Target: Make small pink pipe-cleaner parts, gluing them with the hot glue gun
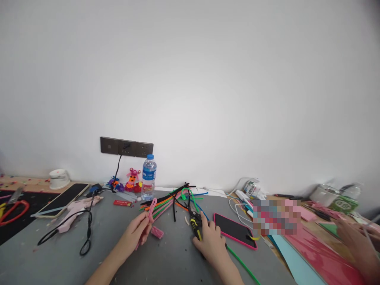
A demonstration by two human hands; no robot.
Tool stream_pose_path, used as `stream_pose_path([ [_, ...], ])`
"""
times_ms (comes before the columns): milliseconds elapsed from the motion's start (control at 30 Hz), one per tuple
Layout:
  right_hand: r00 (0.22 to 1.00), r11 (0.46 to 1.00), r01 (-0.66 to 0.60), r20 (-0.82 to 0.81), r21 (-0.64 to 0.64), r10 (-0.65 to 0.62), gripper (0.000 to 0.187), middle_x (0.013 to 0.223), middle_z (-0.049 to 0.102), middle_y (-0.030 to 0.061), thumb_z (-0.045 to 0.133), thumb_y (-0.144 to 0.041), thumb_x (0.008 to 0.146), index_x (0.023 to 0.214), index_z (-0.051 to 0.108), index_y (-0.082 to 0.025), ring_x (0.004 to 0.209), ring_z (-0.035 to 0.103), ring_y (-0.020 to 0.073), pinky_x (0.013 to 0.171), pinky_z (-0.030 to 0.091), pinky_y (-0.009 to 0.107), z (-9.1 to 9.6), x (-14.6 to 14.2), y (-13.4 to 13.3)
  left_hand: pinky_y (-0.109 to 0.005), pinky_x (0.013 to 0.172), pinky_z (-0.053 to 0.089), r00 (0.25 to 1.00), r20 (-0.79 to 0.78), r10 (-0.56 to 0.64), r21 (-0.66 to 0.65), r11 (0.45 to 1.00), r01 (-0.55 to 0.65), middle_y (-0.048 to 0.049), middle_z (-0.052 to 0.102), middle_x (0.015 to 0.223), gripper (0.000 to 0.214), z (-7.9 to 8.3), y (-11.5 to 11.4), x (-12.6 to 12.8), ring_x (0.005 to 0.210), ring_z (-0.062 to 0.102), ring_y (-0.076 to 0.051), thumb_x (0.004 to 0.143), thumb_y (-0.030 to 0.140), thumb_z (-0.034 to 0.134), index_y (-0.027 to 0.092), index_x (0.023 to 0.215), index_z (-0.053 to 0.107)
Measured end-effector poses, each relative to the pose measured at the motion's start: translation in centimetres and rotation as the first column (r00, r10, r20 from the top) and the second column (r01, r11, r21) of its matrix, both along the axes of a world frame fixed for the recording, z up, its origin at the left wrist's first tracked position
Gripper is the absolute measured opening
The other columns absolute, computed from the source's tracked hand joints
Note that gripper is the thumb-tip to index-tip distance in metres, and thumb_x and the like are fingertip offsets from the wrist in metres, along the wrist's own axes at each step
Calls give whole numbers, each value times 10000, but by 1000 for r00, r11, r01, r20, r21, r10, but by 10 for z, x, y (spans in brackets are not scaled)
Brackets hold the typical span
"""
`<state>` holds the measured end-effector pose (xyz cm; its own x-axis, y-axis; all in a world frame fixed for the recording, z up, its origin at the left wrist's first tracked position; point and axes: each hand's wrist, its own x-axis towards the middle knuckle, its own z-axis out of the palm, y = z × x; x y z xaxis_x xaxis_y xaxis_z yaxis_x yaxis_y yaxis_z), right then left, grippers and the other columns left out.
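Note:
A pink pipe cleaner, bent into a narrow loop, stands up from the pinched fingers of my left hand. My right hand is wrapped round the black and yellow handles of a pair of pliers, whose jaws point away from me at the mat. Between and beyond both hands lies a bundle of pipe cleaners in orange, green, pink and black. Close to my left fingertips sits a small pink block. A green pipe cleaner runs out from beside my right hand toward the front edge.
A water bottle stands behind the bundle, beside small colourful figures. At left lie a pink glue gun with its black cord and a phone. A pink-edged phone is right. Another person's hand is far right.

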<state>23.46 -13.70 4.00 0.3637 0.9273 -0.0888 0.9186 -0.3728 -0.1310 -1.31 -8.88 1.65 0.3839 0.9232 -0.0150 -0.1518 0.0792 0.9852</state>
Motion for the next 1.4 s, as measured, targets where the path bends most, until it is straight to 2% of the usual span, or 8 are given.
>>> stream_pose_path([
  [200,958,987,-161,-245,-19,151,468,1118,655,174,564,-148,759,1223,536,-101,1013,630,272,798,424,294,26,30,9,-171,385,145,999,-39,-29,13,999,29,99,415,540,538,4,1,-2,386,176,-22,713,702,619,175,799,557],
  [467,981,986,-94,-155,139,116,99,909,719,134,571,-200,827,875,641,-149,875,671,276,666,388,273,16,36,5,-183,386,107,998,-52,-23,25,999,24,114,359,520,557,-5,4,-3,391,140,-30,742,714,579,166,838,568],
  [600,987,974,-93,-113,205,118,176,791,702,110,580,-293,830,702,620,-179,775,663,275,616,372,284,10,43,1,-182,384,122,997,-75,-23,32,999,25,113,364,518,585,-2,2,-2,385,159,-31,726,739,571,164,831,566],
  [733,947,914,-96,-246,394,206,189,751,675,61,567,-349,790,669,577,-204,712,631,235,629,420,283,8,54,-5,-182,385,127,996,-86,-22,31,999,25,112,361,522,588,0,2,-1,388,166,-34,729,744,563,165,830,566],
  [867,828,828,20,-474,560,300,358,793,700,91,561,-534,764,672,597,-190,793,646,273,697,486,321,22,64,-11,-178,386,135,996,-87,-31,30,999,34,112,355,520,579,-1,3,-1,399,171,-40,734,737,565,166,828,566],
  [1067,528,836,231,-785,498,322,493,859,734,118,658,-625,711,799,699,-142,923,676,331,772,545,372,49,63,-24,-172,380,134,996,-89,-17,37,999,21,109,355,524,590,-2,2,-2,403,167,-43,730,745,563,164,835,573],
  [1267,132,797,453,-914,400,384,472,1095,730,117,764,-563,675,959,741,-187,1105,644,341,992,482,450,29,48,-41,-165,367,167,996,-86,-10,61,998,16,112,344,490,559,-3,3,-1,388,177,-50,755,731,548,176,815,571],
  [1400,80,822,438,-926,365,368,482,1086,738,123,755,-560,697,994,755,-181,1178,598,363,1058,418,494,8,40,-53,-167,372,205,996,-94,-2,97,995,11,113,338,460,555,-1,0,1,389,217,-63,766,725,543,175,827,579],
])
